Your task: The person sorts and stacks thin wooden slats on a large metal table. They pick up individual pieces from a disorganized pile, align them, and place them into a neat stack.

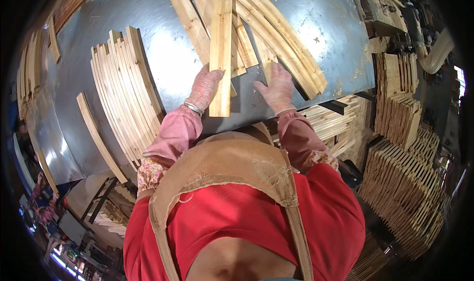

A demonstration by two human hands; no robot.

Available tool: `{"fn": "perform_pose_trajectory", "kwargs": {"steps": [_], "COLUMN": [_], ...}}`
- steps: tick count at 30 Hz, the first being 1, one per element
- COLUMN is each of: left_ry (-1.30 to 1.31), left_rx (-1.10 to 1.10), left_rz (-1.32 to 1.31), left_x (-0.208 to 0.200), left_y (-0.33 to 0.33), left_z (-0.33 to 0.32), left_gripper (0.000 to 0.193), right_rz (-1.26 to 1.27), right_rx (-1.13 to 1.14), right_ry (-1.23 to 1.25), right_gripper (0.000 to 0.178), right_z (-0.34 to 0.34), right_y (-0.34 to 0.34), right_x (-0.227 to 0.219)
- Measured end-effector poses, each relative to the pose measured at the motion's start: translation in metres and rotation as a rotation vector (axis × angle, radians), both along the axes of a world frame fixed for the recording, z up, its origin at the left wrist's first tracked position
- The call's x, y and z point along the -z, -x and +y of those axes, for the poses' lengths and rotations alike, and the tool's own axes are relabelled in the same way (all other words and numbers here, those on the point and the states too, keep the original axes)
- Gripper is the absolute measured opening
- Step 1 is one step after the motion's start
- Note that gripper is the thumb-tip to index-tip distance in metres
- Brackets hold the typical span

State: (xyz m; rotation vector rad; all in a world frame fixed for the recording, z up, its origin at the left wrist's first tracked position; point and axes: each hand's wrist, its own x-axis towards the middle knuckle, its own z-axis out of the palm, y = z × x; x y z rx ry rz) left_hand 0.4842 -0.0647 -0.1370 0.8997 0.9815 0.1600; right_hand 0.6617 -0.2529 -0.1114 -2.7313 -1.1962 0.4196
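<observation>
My left hand, in a pale glove, is closed on the left edge of a long flat wooden board, with the thumb over its top face. This board lies across several other wooden slats fanned out on the metal table. My gloved right hand is at the near end of a slat, thumb spread apart from the fingers; it looks open, touching the slat. Just right of it lie several long curved slats side by side.
The grey metal table also bears a row of curved slats and a single slat at left. Tall stacks of wooden pieces stand at right. More slats lie below the table's near edge.
</observation>
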Motion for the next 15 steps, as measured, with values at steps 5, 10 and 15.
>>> {"fn": "perform_pose_trajectory", "kwargs": {"steps": [5, 10, 15], "left_ry": [-0.036, 0.016, 0.161], "left_rx": [-0.092, -0.142, -0.207], "left_rz": [-0.06, -0.411, -0.673], "left_x": [-0.013, -0.063, -0.056], "left_y": [0.013, 0.047, 0.062], "left_z": [0.018, 0.03, 0.035], "left_gripper": [0.068, 0.083, 0.091], "right_rz": [0.05, 0.769, 1.363], "right_rx": [0.156, 0.235, 0.313], "right_ry": [0.137, 0.006, -0.179], "right_gripper": [0.082, 0.079, 0.079], "right_z": [-0.005, 0.001, -0.057], "right_y": [-0.055, -0.111, -0.096], "right_x": [0.01, -0.149, -0.186]}}
